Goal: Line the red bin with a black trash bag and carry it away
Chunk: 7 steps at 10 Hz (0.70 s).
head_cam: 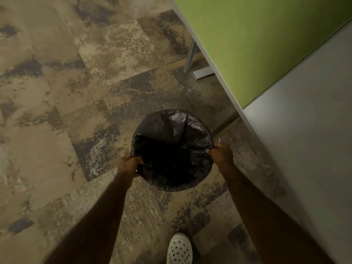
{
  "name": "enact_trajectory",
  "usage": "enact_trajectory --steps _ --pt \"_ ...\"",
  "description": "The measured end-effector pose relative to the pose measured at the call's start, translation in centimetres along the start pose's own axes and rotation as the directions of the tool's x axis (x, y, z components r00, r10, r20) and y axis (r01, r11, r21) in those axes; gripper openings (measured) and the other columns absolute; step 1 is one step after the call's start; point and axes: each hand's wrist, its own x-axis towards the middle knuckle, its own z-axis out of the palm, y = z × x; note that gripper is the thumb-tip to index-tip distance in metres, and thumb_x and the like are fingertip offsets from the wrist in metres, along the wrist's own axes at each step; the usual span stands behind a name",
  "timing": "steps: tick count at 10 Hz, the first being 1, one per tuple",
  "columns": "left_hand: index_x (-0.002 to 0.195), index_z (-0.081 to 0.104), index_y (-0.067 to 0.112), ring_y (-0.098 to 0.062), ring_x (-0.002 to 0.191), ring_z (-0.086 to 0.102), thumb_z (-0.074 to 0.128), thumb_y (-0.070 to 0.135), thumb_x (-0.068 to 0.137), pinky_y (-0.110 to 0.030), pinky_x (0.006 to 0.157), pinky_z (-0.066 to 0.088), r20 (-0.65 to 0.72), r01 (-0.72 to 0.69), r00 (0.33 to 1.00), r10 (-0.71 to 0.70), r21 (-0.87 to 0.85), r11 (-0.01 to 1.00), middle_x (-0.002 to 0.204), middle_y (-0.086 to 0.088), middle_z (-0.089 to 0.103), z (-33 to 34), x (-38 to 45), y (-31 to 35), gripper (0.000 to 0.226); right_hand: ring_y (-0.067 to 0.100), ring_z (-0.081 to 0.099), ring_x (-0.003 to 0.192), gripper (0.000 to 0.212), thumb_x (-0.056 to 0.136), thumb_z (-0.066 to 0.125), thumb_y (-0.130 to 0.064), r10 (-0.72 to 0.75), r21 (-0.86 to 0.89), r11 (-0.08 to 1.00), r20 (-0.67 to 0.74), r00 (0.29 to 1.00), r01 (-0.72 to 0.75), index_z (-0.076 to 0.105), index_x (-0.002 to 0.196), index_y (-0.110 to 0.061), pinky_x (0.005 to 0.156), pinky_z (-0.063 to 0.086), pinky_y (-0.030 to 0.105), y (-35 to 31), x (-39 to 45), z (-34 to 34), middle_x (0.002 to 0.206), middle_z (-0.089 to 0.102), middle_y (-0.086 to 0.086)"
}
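Observation:
A black trash bag (171, 130) is stretched over the round mouth of the bin, seen from straight above. The bag covers the whole rim, so none of the bin's red shows. My left hand (128, 165) grips the bag-covered rim at its left side. My right hand (221, 154) grips the rim at its right side, fingers pinched on the plastic. Both arms reach down to it from the bottom of the view. A thin metal loop (218, 139) shows just beyond my right hand.
A grey desk top (304, 140) with a green partition (257, 44) runs along the right, its metal leg and foot (198, 71) on the patterned carpet (57, 111). A white perforated shoe (179, 248) is at the bottom.

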Motion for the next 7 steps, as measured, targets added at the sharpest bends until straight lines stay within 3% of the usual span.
enact_trajectory --steps 1,2,3,4,5,6,7 --pt "0.093 0.069 0.011 -0.032 0.092 0.065 0.053 -0.009 0.074 -0.039 0.06 0.057 0.02 0.028 0.999 -0.027 -0.004 1.0 0.093 -0.01 0.07 -0.4 0.5 -0.8 0.031 0.032 0.07 0.096 0.024 0.081 0.075 -0.016 0.019 -0.015 1.0 0.023 1.0 -0.019 0.075 0.103 -0.005 0.076 0.049 0.033 0.9 0.0 0.9 0.101 0.075 0.015" --pt "0.109 0.066 0.006 -0.039 0.107 0.063 0.053 -0.009 0.08 -0.05 0.078 0.058 0.059 0.043 0.997 -0.044 0.026 0.999 0.11 -0.018 0.069 -1.0 1.0 -1.6 0.035 0.033 0.071 0.09 0.016 0.079 0.073 -0.013 0.016 -0.03 0.999 0.031 0.999 -0.015 0.075 0.091 -0.003 0.071 0.048 0.034 1.6 0.1 1.8 0.091 0.075 0.017" --pt "0.116 0.062 0.002 -0.044 0.112 0.061 0.054 -0.011 0.081 -0.048 0.078 0.057 0.094 0.034 0.995 -0.039 0.046 0.998 0.118 -0.024 0.066 -1.2 0.9 -2.0 0.039 0.031 0.071 0.085 0.017 0.077 0.074 -0.014 0.027 -0.074 0.997 0.012 1.0 -0.026 0.074 0.089 -0.002 0.075 0.055 0.039 2.1 0.0 1.9 0.087 0.075 0.015" --pt "0.112 0.063 0.002 -0.042 0.109 0.063 0.057 -0.012 0.081 -0.04 0.071 0.056 0.096 0.017 0.995 -0.023 0.065 0.998 0.112 -0.021 0.068 -1.2 0.7 -2.2 0.035 0.029 0.071 0.085 0.02 0.077 0.075 -0.013 0.033 -0.055 0.998 0.027 0.999 -0.032 0.076 0.095 -0.004 0.078 0.057 0.039 2.8 -0.2 1.8 0.088 0.075 0.013" --pt "0.111 0.065 -0.003 -0.035 0.098 0.062 0.07 -0.004 0.081 -0.037 0.076 0.048 0.137 -0.008 0.991 -0.01 0.128 0.992 0.115 -0.029 0.069 -2.2 0.2 -2.3 0.031 0.032 0.072 0.093 0.024 0.08 0.074 -0.008 0.051 0.006 0.999 0.077 0.996 -0.052 0.074 0.103 -0.002 0.079 0.056 0.039 2.8 -0.4 1.5 0.095 0.074 0.014" --pt "0.104 0.065 0.012 -0.027 0.105 0.062 0.08 0.013 0.08 -0.036 0.079 0.045 0.208 0.041 0.976 -0.063 0.108 0.993 0.111 -0.012 0.07 -3.9 -0.7 -2.0 0.028 0.036 0.069 0.105 0.042 0.083 0.075 -0.012 0.081 0.252 0.961 0.144 0.986 -0.115 0.066 0.124 -0.006 0.09 0.058 0.048 2.6 -0.9 1.1 0.118 0.071 0.016" --pt "0.119 0.059 0.015 -0.028 0.112 0.056 0.074 0.038 0.086 -0.049 0.095 0.048 0.044 0.061 0.997 -0.07 0.168 0.984 0.113 -0.003 0.063 -5.4 -2.0 -1.3 0.043 0.033 0.061 0.121 0.058 0.089 0.071 -0.037 0.08 0.252 0.963 0.066 0.995 -0.094 0.056 0.137 -0.011 0.102 0.051 0.05 2.1 -2.7 0.0 0.134 0.062 0.011"
